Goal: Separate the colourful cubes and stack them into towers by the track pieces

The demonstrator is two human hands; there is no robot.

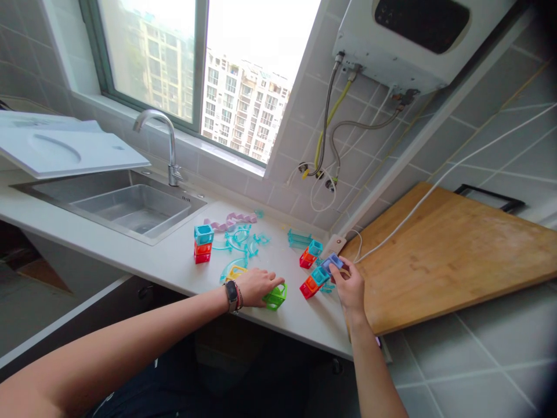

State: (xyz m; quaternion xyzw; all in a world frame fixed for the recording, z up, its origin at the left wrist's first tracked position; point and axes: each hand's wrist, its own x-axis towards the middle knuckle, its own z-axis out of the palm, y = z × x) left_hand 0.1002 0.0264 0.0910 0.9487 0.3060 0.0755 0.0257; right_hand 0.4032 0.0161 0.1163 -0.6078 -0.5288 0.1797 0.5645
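Note:
My left hand rests on the white counter, fingers touching a green see-through cube; a yellow cube lies just behind the wrist. My right hand holds a blue-purple cube by the fingertips, at the top of a slanted row of red, orange and teal cubes. A second short row of red and teal cubes lies behind it. A stack of teal, orange and red cubes stands to the left.
Loose teal curved pieces and pink wavy pieces lie mid-counter. A steel sink with tap is at left, a large wooden board at right. A water heater with hoses hangs above.

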